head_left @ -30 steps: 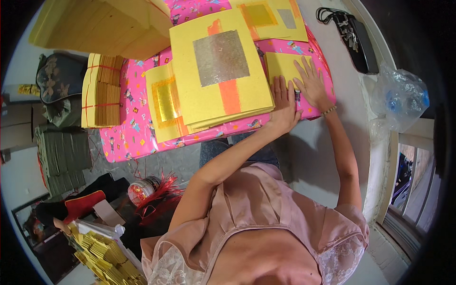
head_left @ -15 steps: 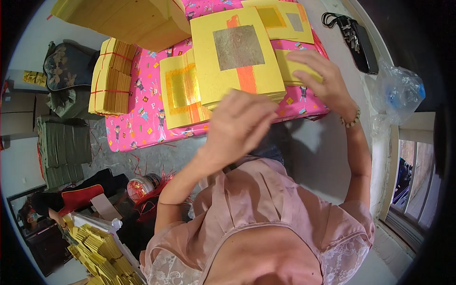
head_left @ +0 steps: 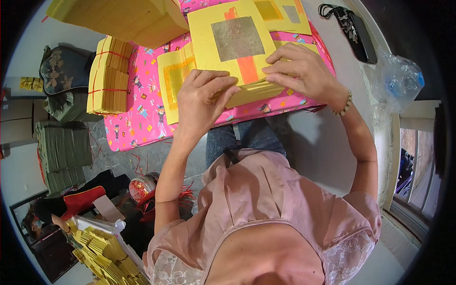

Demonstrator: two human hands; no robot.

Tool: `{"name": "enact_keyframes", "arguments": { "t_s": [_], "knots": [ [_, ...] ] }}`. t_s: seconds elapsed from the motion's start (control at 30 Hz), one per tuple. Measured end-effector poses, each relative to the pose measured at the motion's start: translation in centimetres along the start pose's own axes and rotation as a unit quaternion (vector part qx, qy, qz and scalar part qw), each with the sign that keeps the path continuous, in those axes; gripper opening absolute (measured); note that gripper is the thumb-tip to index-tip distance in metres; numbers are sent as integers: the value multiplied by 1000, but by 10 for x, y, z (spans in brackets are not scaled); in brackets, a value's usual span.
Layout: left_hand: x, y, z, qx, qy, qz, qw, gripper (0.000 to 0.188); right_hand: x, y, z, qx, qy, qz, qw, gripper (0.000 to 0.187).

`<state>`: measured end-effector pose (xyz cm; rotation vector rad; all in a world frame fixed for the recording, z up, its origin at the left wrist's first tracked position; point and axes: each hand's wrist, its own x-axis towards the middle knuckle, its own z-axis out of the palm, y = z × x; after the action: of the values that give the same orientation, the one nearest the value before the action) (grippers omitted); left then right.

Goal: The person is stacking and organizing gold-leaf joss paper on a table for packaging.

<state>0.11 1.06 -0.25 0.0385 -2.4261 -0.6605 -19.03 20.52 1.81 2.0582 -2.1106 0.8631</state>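
A thick stack of yellow paper sheets point(head_left: 203, 33) lies in front of me, its top sheet showing a silver-grey square and an orange-red stripe. At the stack's near left corner my left hand point(head_left: 202, 95) is closed, thumb and fingers pinching the edge of the sheets. My right hand point(head_left: 304, 71), with a beaded bracelet at its wrist, pinches the near right edge. Between the hands the near edge of the sheets is slightly lifted and fanned. Other yellow sheets with a gold square point(head_left: 175, 80) lie partly under the stack on the left.
The pink patterned tablecloth point(head_left: 137, 126) covers the table. Bundles tied with red string point(head_left: 109, 78) stand at left, a larger yellow stack point(head_left: 118, 21) behind. A black pouch with keys point(head_left: 356, 35) and a plastic bag point(head_left: 396, 83) lie right. Another person point(head_left: 61, 204) sits lower left.
Both hands have come down onto the stack's near edge and taken hold of it. My left hand moved left, my right hand moved inward and down.
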Motion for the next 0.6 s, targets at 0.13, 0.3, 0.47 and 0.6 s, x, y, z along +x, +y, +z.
{"name": "enact_keyframes", "arguments": {
  "t_s": [0.13,0.3,0.47,0.6],
  "knots": [
    [2,1,-4,-4,-17,-11,1000,18,5,-2,-5,19,-20,13,1000,22],
    [6,1,-5,-2,-25,-14,1000,13,7,2,-5,46,-21,19,999,24],
    [9,1,-5,-2,-23,-25,999,12,10,1,-6,59,-32,36,997,25],
    [9,1,-6,0,-25,-25,999,13,10,1,-6,68,-35,46,996,25]
  ]
}}
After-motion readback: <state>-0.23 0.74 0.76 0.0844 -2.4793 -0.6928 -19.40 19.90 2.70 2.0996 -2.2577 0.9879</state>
